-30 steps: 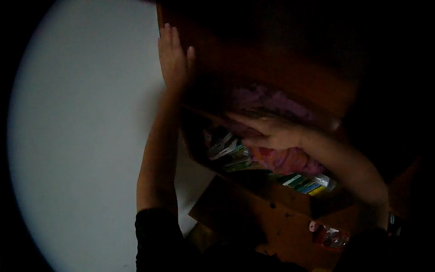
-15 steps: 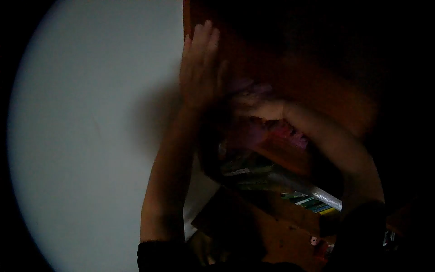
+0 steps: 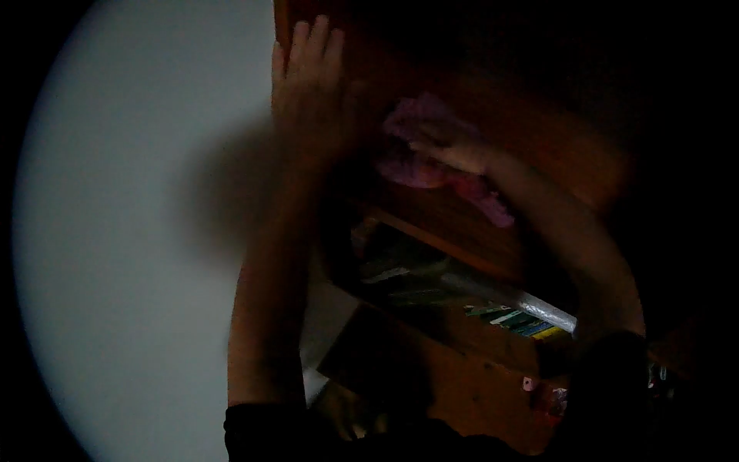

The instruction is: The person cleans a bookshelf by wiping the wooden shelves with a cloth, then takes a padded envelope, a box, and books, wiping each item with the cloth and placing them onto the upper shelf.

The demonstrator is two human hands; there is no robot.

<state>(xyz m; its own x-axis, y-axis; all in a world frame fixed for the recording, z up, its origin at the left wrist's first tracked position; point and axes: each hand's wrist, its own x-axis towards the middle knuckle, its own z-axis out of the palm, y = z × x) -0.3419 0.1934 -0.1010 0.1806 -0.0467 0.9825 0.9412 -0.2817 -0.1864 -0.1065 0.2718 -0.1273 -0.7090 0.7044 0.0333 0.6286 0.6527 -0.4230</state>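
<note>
My left hand (image 3: 308, 92) lies flat with fingers spread on a dark reddish-brown wooden surface (image 3: 531, 131), close to its left edge by the wall. Farther right, my right hand (image 3: 454, 150) presses down on a crumpled pink cloth (image 3: 412, 171). Its fingers are partly lost in the cloth's folds and the dim light. The cloth spreads out around the hand, and one end trails toward the near edge of the wood.
A pale wall (image 3: 131, 231) fills the left side. Below the wooden top is an open compartment with books (image 3: 516, 321) and a shiny silver strip (image 3: 543, 309). Lower down is a brown panel (image 3: 477, 393) with a small red-and-pink item (image 3: 548, 399). The right side is very dark.
The view has shifted slightly. My right hand and the pink cloth, blurred before, have moved a little to the right across the wood. My left hand stays flat by the edge.
</note>
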